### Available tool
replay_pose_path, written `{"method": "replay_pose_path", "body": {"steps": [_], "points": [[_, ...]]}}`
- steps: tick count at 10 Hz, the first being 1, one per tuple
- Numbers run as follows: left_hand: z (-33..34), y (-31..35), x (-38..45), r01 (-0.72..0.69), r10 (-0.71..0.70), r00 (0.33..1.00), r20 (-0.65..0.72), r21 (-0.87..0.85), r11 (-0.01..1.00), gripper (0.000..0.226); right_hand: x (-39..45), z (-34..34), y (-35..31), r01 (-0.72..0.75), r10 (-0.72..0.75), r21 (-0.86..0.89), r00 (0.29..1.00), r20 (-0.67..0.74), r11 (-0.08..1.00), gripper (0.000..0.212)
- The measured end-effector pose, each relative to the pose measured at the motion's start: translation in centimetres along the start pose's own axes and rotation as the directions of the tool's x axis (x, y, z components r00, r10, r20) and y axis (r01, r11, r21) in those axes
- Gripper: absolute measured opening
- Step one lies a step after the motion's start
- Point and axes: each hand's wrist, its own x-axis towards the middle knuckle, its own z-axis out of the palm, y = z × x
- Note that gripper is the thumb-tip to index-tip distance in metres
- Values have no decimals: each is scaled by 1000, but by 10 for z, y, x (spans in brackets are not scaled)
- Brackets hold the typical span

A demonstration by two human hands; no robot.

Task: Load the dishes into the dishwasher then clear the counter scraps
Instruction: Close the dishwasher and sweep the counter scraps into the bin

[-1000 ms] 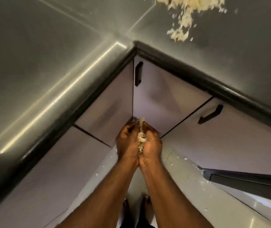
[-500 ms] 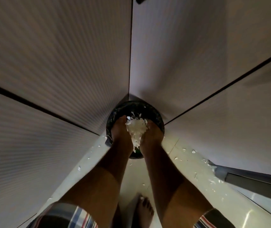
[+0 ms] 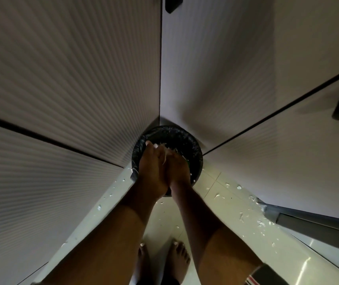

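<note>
Two hands meet over a round bin (image 3: 187,140) lined with a black bag, which stands upright on the floor (image 3: 164,221) in the corner where the cabinet fronts (image 3: 71,79) join, its mouth facing up. The left hand (image 3: 154,161) and right hand (image 3: 177,167) are pressed side by side, heels touching, fingers reaching forward and down into the bin's mouth. Between them sits a small clump of pale scraps (image 3: 165,153), mostly hidden; the fingers look fairly straight around it, but whether they pinch it I cannot tell. Both forearms run up from the lower edge and converge at the wrists. More pale bits (image 3: 255,214) lie scattered on the floor to the right of the bin, near a dark open door edge (image 3: 308,219). Bare feet (image 3: 180,258) stand below the arms.
</note>
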Motion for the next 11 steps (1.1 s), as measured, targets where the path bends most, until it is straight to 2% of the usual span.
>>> {"method": "replay_pose_path", "body": {"steps": [1, 2, 3, 4, 5, 6, 7, 9, 10, 11], "points": [[-1, 9, -16, -84, 92, 994, -64, 112, 990, 60, -30, 2, -27, 124, -121, -145, 992, 28, 982, 31], [8, 19, -46, -64, 62, 997, 38, 58, 996, 62, -45, -4, -39, 105, -102, -171, 994, 31, 980, 33], [10, 34, -70, -153, 160, 987, -13, 223, 963, 47, -66, -17, -63, 150, -174, -346, 984, -40, 926, 42], [27, 64, -126, -299, 337, 941, -39, 375, 878, 31, -107, -31, -106, 225, -258, -361, 965, -45, 905, 43], [49, 91, -188, -361, 385, 923, -11, 329, 873, 20, -151, -52, -156, 338, -369, -452, 929, 21, 826, 49], [64, 119, -252, -435, 461, 886, 52, 440, 786, 26, -209, -77, -212, 340, -434, -575, 900, -30, 744, 46], [76, 136, -287, -557, 581, 806, 118, 485, 674, 27, -242, -91, -241, 392, -490, -585, 872, -10, 710, 47], [117, 198, -354, -781, 746, 584, 319, 473, 408, 24, -286, -129, -318, 487, -629, -547, 772, -95, 680, 55], [139, 227, -364, -813, 770, 520, 369, 491, 313, 28, -285, -148, -350, 508, -674, -580, 731, -101, 637, 55], [158, 251, -360, -818, 776, 498, 386, 506, 273, 32, -268, -165, -370, 540, -707, -634, 707, -15, 553, 51]]}}
